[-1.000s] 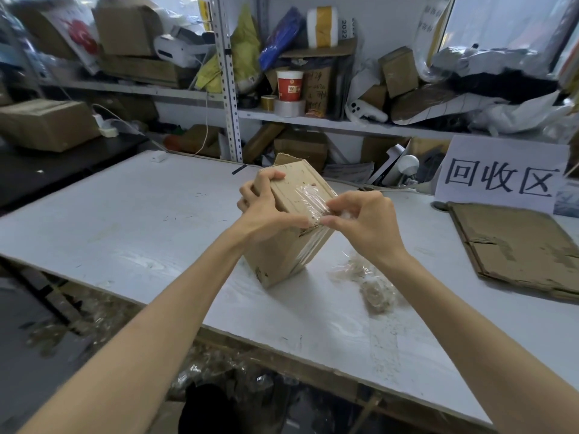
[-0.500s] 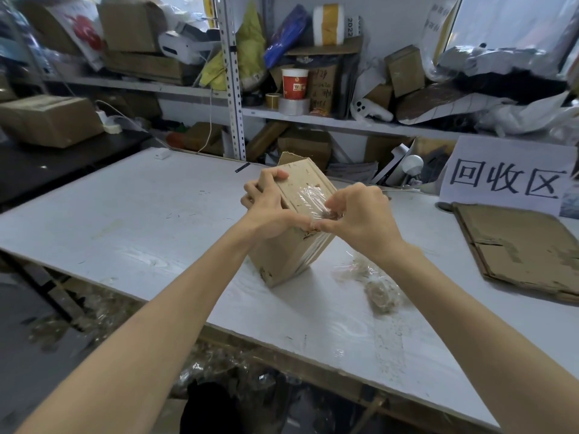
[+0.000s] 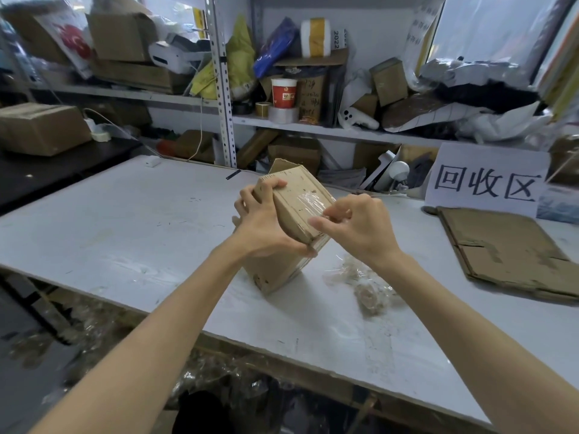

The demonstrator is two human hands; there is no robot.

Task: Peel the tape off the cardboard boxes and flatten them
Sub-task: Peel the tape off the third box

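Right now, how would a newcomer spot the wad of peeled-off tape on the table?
Start at the long white tabletop. Just right of the tilted brown cardboard box lies the crumpled clear tape wad. Unlike the flat brown cardboard sheet further right, it is glossy, see-through and balled up.

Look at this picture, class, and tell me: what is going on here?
A person is peeling clear tape off a small cardboard box that stands tilted on a white table. The left hand grips the box; the fingers of the right hand pinch the tape on its upper face. Crumpled tape lies beside it, flattened cardboard further right.
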